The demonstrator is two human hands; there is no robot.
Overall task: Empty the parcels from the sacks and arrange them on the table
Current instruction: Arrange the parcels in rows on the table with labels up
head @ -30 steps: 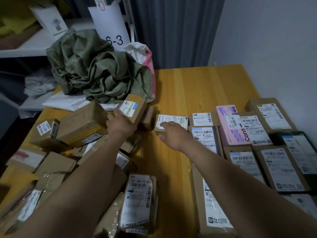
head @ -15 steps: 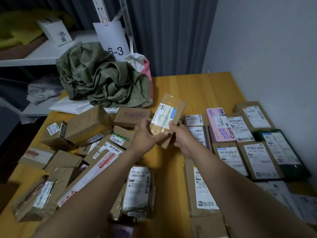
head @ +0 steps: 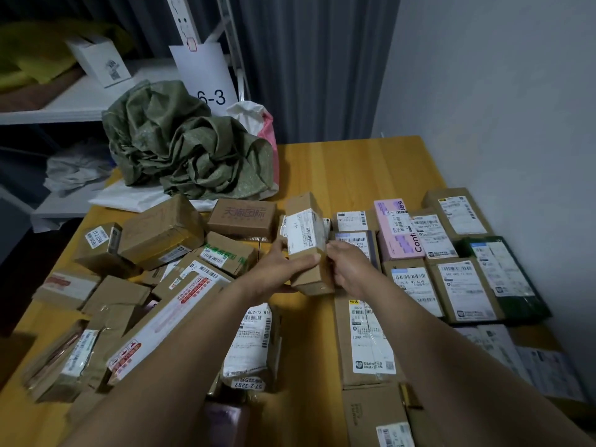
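Your left hand and right hand both grip a small brown parcel above the desk, between the loose pile and the lined-up rows.

Left grip, right grip bare; arms bare to frame edge.

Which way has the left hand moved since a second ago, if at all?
Yes: the left hand moved right, toward the pink parcel, carrying the box.
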